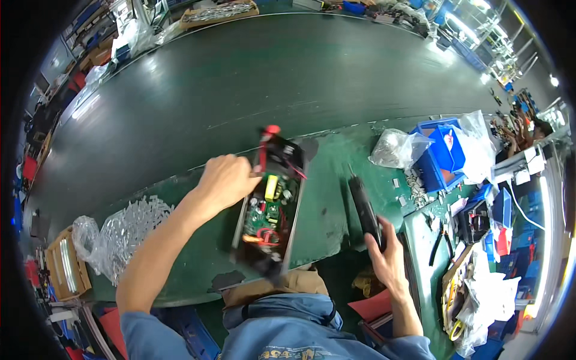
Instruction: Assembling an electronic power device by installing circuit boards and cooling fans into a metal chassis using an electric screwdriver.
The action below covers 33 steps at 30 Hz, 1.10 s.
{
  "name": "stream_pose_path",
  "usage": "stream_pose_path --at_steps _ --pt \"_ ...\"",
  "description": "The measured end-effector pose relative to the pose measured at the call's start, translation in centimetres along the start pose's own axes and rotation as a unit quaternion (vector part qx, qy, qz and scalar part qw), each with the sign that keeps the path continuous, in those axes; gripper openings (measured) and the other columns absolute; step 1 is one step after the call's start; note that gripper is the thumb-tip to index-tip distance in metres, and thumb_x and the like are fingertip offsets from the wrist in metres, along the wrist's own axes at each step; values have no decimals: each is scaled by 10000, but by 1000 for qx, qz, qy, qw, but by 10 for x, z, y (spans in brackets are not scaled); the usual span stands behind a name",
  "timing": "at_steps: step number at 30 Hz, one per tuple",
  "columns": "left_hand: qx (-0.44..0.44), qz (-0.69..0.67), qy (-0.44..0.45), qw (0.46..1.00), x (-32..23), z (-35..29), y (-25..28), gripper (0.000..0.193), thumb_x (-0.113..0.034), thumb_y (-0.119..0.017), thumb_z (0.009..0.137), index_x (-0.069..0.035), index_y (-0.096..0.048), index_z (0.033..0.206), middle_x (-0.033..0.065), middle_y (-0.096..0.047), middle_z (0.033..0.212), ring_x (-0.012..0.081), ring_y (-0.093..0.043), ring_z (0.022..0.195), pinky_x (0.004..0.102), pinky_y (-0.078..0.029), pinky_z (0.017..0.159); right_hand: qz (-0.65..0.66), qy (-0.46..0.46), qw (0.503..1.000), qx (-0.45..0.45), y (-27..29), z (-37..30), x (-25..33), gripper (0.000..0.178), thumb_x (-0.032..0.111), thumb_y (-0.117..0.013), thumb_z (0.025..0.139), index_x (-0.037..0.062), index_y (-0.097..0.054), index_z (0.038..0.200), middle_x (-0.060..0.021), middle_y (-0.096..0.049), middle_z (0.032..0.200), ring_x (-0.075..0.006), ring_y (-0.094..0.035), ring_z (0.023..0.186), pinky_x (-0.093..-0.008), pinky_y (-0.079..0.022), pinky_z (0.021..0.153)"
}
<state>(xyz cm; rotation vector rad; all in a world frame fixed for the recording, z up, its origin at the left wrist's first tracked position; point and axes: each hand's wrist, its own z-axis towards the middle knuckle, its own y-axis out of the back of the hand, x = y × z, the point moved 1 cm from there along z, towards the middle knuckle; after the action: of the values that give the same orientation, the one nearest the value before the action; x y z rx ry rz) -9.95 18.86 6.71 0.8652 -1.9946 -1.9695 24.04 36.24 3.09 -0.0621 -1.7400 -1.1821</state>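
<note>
In front of me an open metal housing (295, 222) is tilted over the green bench, blurred at its lower end. Inside it shows a green circuit board (273, 211) with a yellow part and red wires; a red-and-black end piece (276, 147) sits at its far end. My left hand (228, 179) is closed on the housing's upper left edge, its fingertips partly hidden. To the right, my right hand (389, 255) wraps round a black electric screwdriver (363, 207). The driver's thin bit points up and away, apart from the housing.
A dark conveyor belt (252, 72) runs beyond the bench. Clear bagged metal strips (135, 231) lie at left. On the right are blue bins (431, 169), a plastic bag (396, 149), small loose metal parts (415, 185) and black-handled pliers (443, 243).
</note>
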Motion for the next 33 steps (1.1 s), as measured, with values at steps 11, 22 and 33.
stream_pose_path --at_steps 11,22,33 --pt "68 -533 248 806 -26 -158 -22 532 -327 -481 1106 130 -720 974 190 -760 842 200 -733 672 303 -574 613 36 382 922 -52 -57 -26 38 460 -90 -792 735 -3 -627 1156 -157 -656 1078 -302 -651 874 -372 -539 742" --pt "-200 -313 302 878 36 -187 -21 426 -271 -449 1114 52 -717 1045 120 -745 887 144 -679 724 301 -527 724 -52 379 924 -24 -79 -6 46 485 -7 -877 656 136 -754 1103 -26 -555 909 -217 -564 782 -357 -432 695" --pt "-184 -386 157 890 35 -171 -48 235 -156 -552 911 56 -654 915 147 -596 807 255 -567 697 324 -402 621 -180 421 888 -37 -51 39 46 476 -3 -846 609 113 -741 1059 -24 -641 867 -252 -624 849 -371 -497 746"
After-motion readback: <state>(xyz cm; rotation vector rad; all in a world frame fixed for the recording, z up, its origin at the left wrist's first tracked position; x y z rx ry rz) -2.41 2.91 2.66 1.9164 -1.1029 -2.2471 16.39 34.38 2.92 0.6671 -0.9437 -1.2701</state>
